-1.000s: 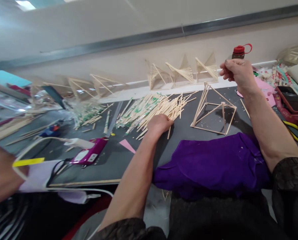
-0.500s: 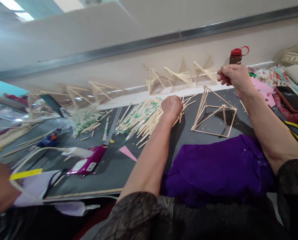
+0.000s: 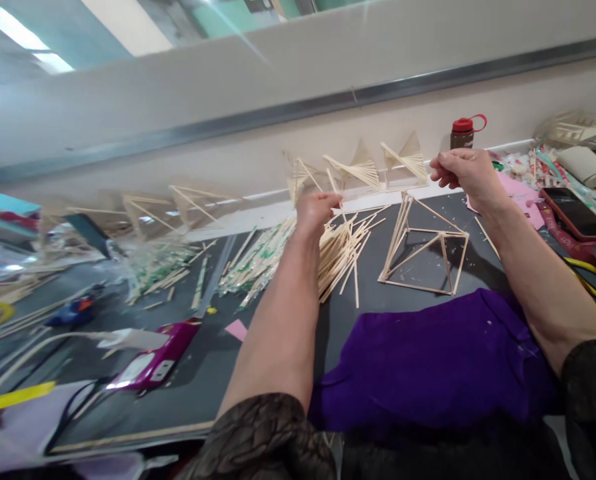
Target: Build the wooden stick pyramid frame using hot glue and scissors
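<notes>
My left hand (image 3: pixel 315 210) is raised over a loose pile of thin wooden sticks (image 3: pixel 341 250) on the dark table mat (image 3: pixel 278 313). Its fingers are closed on one stick that pokes up past them. My right hand (image 3: pixel 465 175) hovers just above the top of a pyramid frame of sticks (image 3: pixel 423 243). The fingers are curled in a pinch, and I cannot make out what they hold. More sticks in green-printed wrappers (image 3: pixel 258 260) lie to the left of the pile.
A purple cloth (image 3: pixel 443 360) lies near the front edge. Finished stick shapes (image 3: pixel 358 170) and a brown bottle with a red cap (image 3: pixel 462 133) stand along the wall. A magenta device (image 3: pixel 151 360) lies at left. A phone (image 3: pixel 575 213) and yellow-handled scissors (image 3: pixel 595 273) lie at right.
My left hand rose from the table beside the stick pile, moving farther away, and now holds a stick. My right hand stayed by the pyramid's top. The view shifted.
</notes>
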A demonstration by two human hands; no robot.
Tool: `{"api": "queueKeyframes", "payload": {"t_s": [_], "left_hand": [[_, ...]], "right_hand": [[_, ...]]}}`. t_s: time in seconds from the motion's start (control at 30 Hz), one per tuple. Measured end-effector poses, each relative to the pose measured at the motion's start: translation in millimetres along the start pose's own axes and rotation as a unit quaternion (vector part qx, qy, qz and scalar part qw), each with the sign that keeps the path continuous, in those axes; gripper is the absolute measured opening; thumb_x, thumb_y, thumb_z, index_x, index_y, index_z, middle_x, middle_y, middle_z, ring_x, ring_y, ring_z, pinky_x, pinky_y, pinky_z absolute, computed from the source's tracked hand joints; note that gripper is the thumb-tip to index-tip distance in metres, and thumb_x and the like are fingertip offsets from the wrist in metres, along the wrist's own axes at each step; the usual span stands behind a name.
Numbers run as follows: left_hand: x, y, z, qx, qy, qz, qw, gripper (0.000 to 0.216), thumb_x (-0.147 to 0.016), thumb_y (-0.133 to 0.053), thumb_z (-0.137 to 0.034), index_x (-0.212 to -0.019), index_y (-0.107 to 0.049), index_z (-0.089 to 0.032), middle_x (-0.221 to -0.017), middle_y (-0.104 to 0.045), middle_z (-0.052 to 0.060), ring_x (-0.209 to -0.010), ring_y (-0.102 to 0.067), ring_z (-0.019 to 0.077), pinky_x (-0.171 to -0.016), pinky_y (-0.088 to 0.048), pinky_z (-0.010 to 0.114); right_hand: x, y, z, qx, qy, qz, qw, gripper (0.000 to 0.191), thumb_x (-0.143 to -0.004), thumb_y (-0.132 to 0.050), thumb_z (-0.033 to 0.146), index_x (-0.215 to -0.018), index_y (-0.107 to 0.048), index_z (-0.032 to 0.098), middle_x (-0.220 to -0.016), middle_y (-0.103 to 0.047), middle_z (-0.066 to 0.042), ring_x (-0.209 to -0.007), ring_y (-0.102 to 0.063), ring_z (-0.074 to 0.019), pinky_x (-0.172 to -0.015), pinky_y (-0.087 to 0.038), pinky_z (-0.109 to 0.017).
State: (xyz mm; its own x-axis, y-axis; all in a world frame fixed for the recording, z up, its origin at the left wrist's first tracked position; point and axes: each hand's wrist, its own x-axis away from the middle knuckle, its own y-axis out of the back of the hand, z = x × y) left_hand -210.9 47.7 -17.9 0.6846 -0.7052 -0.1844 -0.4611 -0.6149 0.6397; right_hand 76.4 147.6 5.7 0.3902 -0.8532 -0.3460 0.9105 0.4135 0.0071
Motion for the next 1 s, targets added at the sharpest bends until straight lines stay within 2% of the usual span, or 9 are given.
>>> {"api": "queueKeyframes", "payload": {"t_s": [0.07,0.1,0.23,0.3,0.43,0.53,0.7,0.8,1.0], "left_hand": [[13,16,-15,0.097,-0.025,-0.039,0.994,0.020,-0.075,-0.062,-0.032,-0.079,-0.067,-0.013,-0.061,-0.059,0.000,-0.043,-0.036,0.0061,-0.042,-0.025,0.021],[22,22,-23,0.166,-0.051,-0.030,0.984,0.019,-0.074,-0.064,-0.030,-0.080,-0.068,-0.013,-0.063,-0.059,0.000,-0.043,-0.034,0.0048,-0.041,-0.022,0.020],[73,34,-52,0.289,-0.086,0.125,0.945,0.020,-0.071,-0.071,-0.029,-0.083,-0.073,-0.013,-0.066,-0.060,-0.001,-0.040,-0.032,0.0027,-0.039,-0.018,0.020],[98,31,-62,0.305,-0.085,0.175,0.932,0.020,-0.071,-0.074,-0.031,-0.082,-0.075,-0.014,-0.065,-0.061,0.000,-0.041,-0.032,0.0030,-0.039,-0.019,0.020],[132,13,-67,0.309,-0.071,0.229,0.920,0.022,-0.072,-0.075,-0.037,-0.082,-0.077,-0.017,-0.064,-0.061,0.000,-0.043,-0.032,0.0042,-0.039,-0.020,0.021],[143,-2,-64,0.322,-0.070,0.251,0.910,0.023,-0.072,-0.076,-0.039,-0.083,-0.078,-0.018,-0.065,-0.062,0.000,-0.043,-0.031,0.0041,-0.040,-0.019,0.022],[152,-15,-61,0.337,-0.067,0.250,0.905,0.022,-0.072,-0.077,-0.038,-0.083,-0.078,-0.019,-0.065,-0.061,0.000,-0.044,-0.032,0.0048,-0.041,-0.020,0.023],[156,-12,-59,0.329,-0.066,0.237,0.912,0.018,-0.074,-0.073,-0.035,-0.083,-0.079,-0.020,-0.064,-0.061,0.001,-0.045,-0.033,0.0052,-0.042,-0.021,0.023],[159,1,-38,0.290,-0.034,0.233,0.928,0.018,-0.070,-0.071,-0.030,-0.082,-0.079,-0.019,-0.061,-0.063,0.002,-0.044,-0.034,0.0064,-0.043,-0.021,0.024]], "right_hand": [[1,2,4,-0.004,0.005,0.004,1.000,0.020,-0.089,-0.064,0.031,-0.078,-0.068,0.014,-0.069,-0.070,-0.003,-0.052,-0.056,-0.0047,-0.049,-0.038,-0.020],[2,3,7,-0.005,0.008,0.009,1.000,0.020,-0.088,-0.064,0.030,-0.078,-0.069,0.014,-0.069,-0.070,-0.003,-0.052,-0.055,-0.0047,-0.049,-0.038,-0.020],[11,2,21,-0.010,0.024,0.050,0.998,0.014,-0.083,-0.067,0.025,-0.076,-0.071,0.014,-0.065,-0.069,-0.003,-0.051,-0.054,-0.0053,-0.046,-0.035,-0.021],[17,-2,28,-0.013,0.016,0.087,0.996,0.012,-0.081,-0.069,0.025,-0.077,-0.073,0.015,-0.066,-0.070,-0.003,-0.051,-0.055,-0.0058,-0.045,-0.034,-0.022],[26,-10,40,-0.035,-0.017,0.165,0.986,0.016,-0.079,-0.074,0.032,-0.085,-0.076,0.017,-0.073,-0.073,-0.002,-0.053,-0.057,-0.0063,-0.045,-0.034,-0.022],[29,-13,43,-0.053,-0.028,0.192,0.979,0.019,-0.078,-0.076,0.034,-0.087,-0.076,0.018,-0.073,-0.072,0.000,-0.054,-0.057,-0.0052,-0.045,-0.034,-0.021],[29,-17,41,-0.047,-0.015,0.218,0.975,0.012,-0.075,-0.075,0.025,-0.080,-0.072,0.015,-0.067,-0.070,0.001,-0.053,-0.057,-0.0049,-0.045,-0.035,-0.018],[30,-20,42,-0.029,-0.002,0.200,0.979,0.012,-0.076,-0.075,0.023,-0.074,-0.068,0.014,-0.065,-0.068,0.000,-0.053,-0.057,-0.0047,-0.045,-0.035,-0.018],[22,-9,45,-0.033,0.007,0.084,0.996,0.018,-0.083,-0.073,0.024,-0.070,-0.063,0.017,-0.066,-0.066,0.000,-0.053,-0.056,-0.0053,-0.044,-0.036,-0.017]]}}
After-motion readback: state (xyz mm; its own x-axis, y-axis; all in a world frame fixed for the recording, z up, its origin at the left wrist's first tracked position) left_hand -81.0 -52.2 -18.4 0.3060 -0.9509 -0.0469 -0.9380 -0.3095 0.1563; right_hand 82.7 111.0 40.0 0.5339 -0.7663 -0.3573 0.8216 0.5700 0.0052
